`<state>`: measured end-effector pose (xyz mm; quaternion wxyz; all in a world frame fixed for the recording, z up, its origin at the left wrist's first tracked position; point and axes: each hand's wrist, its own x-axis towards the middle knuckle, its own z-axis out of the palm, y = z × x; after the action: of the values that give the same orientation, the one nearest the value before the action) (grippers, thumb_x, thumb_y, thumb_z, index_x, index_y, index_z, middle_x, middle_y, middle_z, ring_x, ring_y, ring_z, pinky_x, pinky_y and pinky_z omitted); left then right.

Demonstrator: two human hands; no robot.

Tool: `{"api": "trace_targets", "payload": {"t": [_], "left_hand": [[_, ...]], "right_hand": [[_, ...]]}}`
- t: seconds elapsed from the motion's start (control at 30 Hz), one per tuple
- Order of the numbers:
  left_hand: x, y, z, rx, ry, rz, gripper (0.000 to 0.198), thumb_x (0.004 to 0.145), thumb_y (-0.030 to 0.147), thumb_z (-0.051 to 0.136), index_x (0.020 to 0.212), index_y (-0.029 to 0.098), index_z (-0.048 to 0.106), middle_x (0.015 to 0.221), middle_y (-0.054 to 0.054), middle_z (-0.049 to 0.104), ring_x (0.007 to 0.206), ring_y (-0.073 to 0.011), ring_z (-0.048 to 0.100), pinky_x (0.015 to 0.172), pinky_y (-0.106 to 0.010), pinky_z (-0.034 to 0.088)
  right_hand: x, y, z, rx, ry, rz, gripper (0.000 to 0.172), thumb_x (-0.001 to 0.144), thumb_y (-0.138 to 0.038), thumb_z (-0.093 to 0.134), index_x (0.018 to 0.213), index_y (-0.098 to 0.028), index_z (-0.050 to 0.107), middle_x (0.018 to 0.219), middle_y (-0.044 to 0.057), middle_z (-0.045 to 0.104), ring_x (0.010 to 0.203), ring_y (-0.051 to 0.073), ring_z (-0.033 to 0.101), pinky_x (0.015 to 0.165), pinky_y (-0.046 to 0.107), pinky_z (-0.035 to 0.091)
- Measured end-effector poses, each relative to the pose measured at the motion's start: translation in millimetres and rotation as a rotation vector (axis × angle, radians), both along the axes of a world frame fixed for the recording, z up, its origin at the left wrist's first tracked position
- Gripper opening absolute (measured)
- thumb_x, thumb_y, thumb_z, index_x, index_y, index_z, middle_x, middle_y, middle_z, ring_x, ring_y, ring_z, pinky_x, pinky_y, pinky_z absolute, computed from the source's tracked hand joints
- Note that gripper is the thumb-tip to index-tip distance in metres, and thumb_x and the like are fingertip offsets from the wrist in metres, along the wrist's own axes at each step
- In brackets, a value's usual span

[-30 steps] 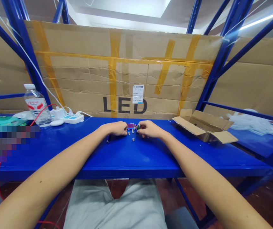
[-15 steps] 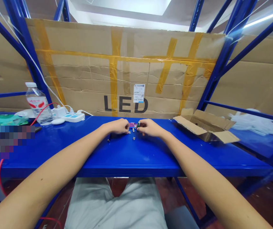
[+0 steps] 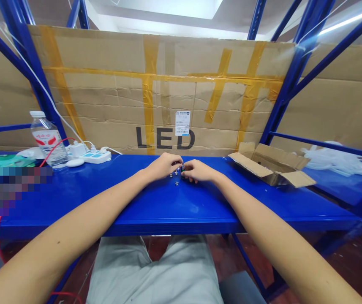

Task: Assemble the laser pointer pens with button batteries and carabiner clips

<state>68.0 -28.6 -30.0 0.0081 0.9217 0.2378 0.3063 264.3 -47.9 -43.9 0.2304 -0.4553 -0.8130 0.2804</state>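
- Both hands are in close, right in front of the cardboard sheet (image 3: 168, 105) with "LED" printed on it, working just below those letters.
- The left hand (image 3: 164, 165) is arched over, fingers curled down and bunched at the tips. Whether they have anything between them, I cannot tell; the knuckles hide it.
- The right hand (image 3: 199, 171) is knuckles-up, with thumb and forefinger drawn together on a small dark piece (image 3: 183, 168), held at the point where the two hands almost meet.
- Scattered on the blue workbench (image 3: 168, 207) below that meeting point are small metal parts (image 3: 177, 183), shiny and loose. Some lie right under the left fingertips and one sits a little nearer the person.
- By my judgement, these bits are light and hard, not fragile, but they look ready to roll or skate on that smooth painted top. A fingertip pinch across the sides looks the safest hold, one at a time, as a flat press would likely push them away.
- The dark piece looks just as light and stiff. Gripping its edges would leave its ends free.
- To the right of the lettering is an open cardboard box (image 3: 271, 166), flaps splayed, well apart from the hands.
- To the left of the lettering are a power strip (image 3: 95, 157), a water bottle (image 3: 48, 139) standing upright, and a red cable (image 3: 55, 147) looping past the bottle.
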Motion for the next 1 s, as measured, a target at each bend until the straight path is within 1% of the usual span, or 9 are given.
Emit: {"api": "trace_targets", "payload": {"t": [0.2,0.3,0.37,0.43,0.57,0.67,0.77,0.87,1.0], "left_hand": [[-1,0,0.9,0.033,0.077,-0.030,0.020,0.088,0.018,0.056,0.096,0.019,0.074,0.092,-0.005,0.076,0.085,-0.0171,0.068,0.077,-0.026,0.047],[-4,1,3.7,0.049,0.119,-0.028,0.021,0.088,0.021,0.056,0.098,0.020,0.074,0.096,-0.005,0.075,0.088,-0.0174,0.068,0.080,-0.026,0.047],[-7,1,7.1,0.037,0.105,0.014,0.021,0.088,0.022,0.055,0.099,0.021,0.073,0.094,-0.004,0.075,0.086,-0.0169,0.067,0.077,-0.026,0.047],[-11,0,11.4,0.020,0.102,0.085,0.022,0.086,0.022,0.055,0.101,0.021,0.071,0.093,-0.004,0.075,0.084,-0.0167,0.067,0.074,-0.025,0.047],[-18,0,17.5,-0.038,0.296,0.184,0.027,0.082,0.021,0.056,0.102,0.024,0.073,0.093,-0.004,0.075,0.083,-0.0179,0.066,0.071,-0.025,0.045],[-21,1,16.0,-0.108,0.444,0.205,0.030,0.080,0.021,0.057,0.104,0.026,0.074,0.096,-0.004,0.075,0.084,-0.0195,0.066,0.071,-0.026,0.045],[-21,4,11.6,-0.156,0.526,0.186,0.031,0.079,0.023,0.059,0.105,0.027,0.075,0.097,-0.005,0.075,0.083,-0.0202,0.066,0.071,-0.027,0.045],[-20,8,7.6,-0.174,0.535,0.163,0.030,0.078,0.020,0.060,0.103,0.026,0.075,0.094,-0.004,0.075,0.079,-0.0182,0.065,0.070,-0.025,0.044],[-19,13,2.4,-0.185,0.474,0.140,0.024,0.074,0.012,0.059,0.087,0.021,0.076,0.080,-0.004,0.073,0.070,-0.0161,0.062,0.067,-0.024,0.043]], "right_hand": [[-2,2,0.8,-0.078,0.109,-0.023,0.004,0.081,-0.011,0.057,0.080,-0.014,0.059,0.066,0.002,0.064,0.051,0.011,0.060,0.041,0.018,0.045],[0,3,0.7,-0.056,0.101,-0.065,0.006,0.079,-0.009,0.056,0.078,-0.015,0.058,0.065,0.002,0.065,0.050,0.011,0.060,0.041,0.019,0.045],[2,2,0.7,-0.019,0.074,-0.066,0.007,0.077,-0.009,0.056,0.079,-0.016,0.058,0.065,0.001,0.065,0.051,0.011,0.060,0.041,0.019,0.045],[4,1,1.2,0.003,0.043,-0.042,0.013,0.073,-0.008,0.056,0.082,-0.016,0.060,0.064,0.000,0.065,0.052,0.011,0.060,0.042,0.018,0.044],[6,-3,3.6,0.036,-0.023,-0.004,0.030,0.069,-0.006,0.054,0.095,-0.017,0.065,0.061,-0.003,0.062,0.052,0.010,0.058,0.044,0.017,0.041],[3,-7,6.0,0.104,-0.077,0.018,0.032,0.067,-0.005,0.053,0.093,-0.017,0.068,0.064,-0.004,0.060,0.053,0.009,0.055,0.047,0.017,0.040],[0,-9,7.3,0.132,-0.138,0.047,0.030,0.066,-0.005,0.054,0.089,-0.017,0.069,0.063,-0.004,0.058,0.052,0.007,0.051,0.048,0.017,0.038],[-1,-8,6.5,0.068,-0.149,0.047,0.029,0.067,-0.006,0.056,0.090,-0.017,0.068,0.064,-0.004,0.057,0.049,0.008,0.051,0.046,0.018,0.039],[2,-5,3.9,0.036,-0.124,0.019,0.023,0.070,-0.010,0.060,0.091,-0.018,0.066,0.064,-0.003,0.059,0.050,0.009,0.054,0.045,0.018,0.041]]}}
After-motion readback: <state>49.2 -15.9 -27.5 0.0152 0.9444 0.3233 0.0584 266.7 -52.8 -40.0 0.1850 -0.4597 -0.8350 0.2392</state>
